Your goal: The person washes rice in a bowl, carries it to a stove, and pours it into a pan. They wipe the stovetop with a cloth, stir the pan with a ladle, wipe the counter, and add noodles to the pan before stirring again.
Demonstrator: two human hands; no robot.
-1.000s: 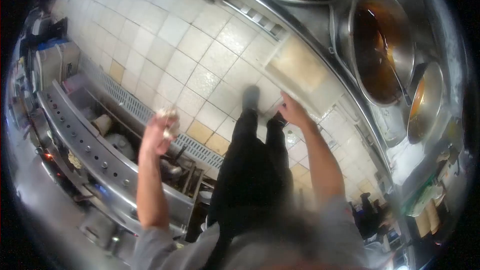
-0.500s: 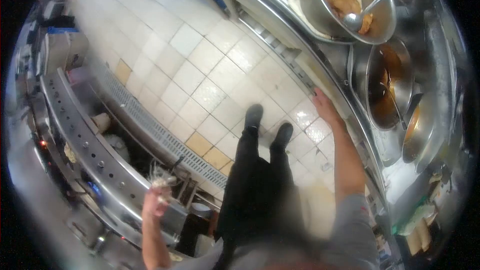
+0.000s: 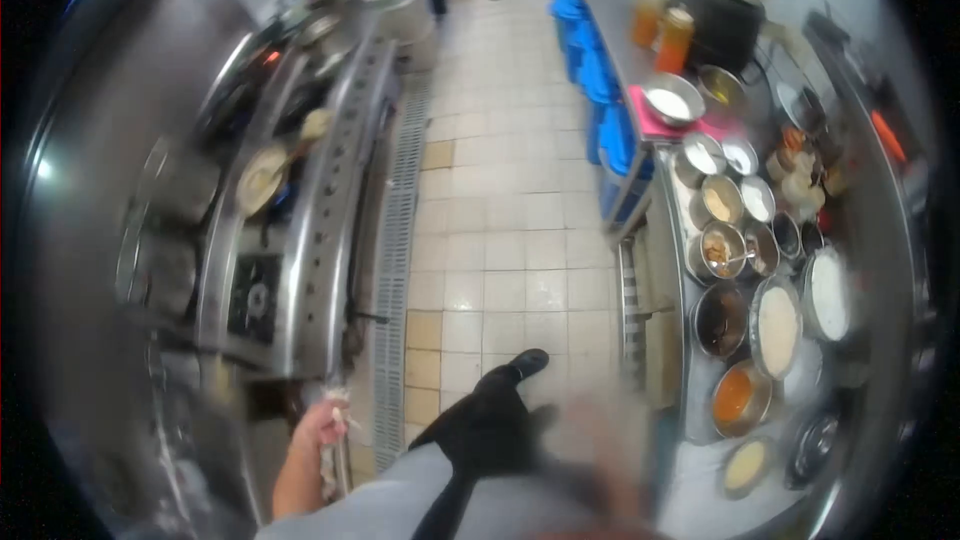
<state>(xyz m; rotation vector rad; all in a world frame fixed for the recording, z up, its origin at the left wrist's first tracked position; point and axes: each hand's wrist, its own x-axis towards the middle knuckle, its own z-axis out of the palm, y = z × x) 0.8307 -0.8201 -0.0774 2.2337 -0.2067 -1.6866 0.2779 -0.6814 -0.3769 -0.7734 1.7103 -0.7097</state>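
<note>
My left hand (image 3: 318, 430) is low at the bottom left, closed around a pale stringy clump (image 3: 334, 460). It sits beside the front corner of the steel stove range (image 3: 320, 190). My right arm shows only as a skin-toned blur (image 3: 600, 440) near the edge of the steel counter (image 3: 672, 240). The hand itself cannot be made out. My black-trousered leg and shoe (image 3: 525, 365) stand on the tiled floor between the two.
The counter on the right carries several metal bowls, among them an orange sauce (image 3: 735, 395) and a pale batter (image 3: 780, 325). Farther back are a black pot (image 3: 720, 10) and blue bins (image 3: 600, 90). A drain grate (image 3: 395, 240) runs along the stove. A tiled aisle lies between.
The view has swung up from my feet to look along the aisle. My left hand has dropped lower with the clump. My right hand has left the counter edge and become a blur.
</note>
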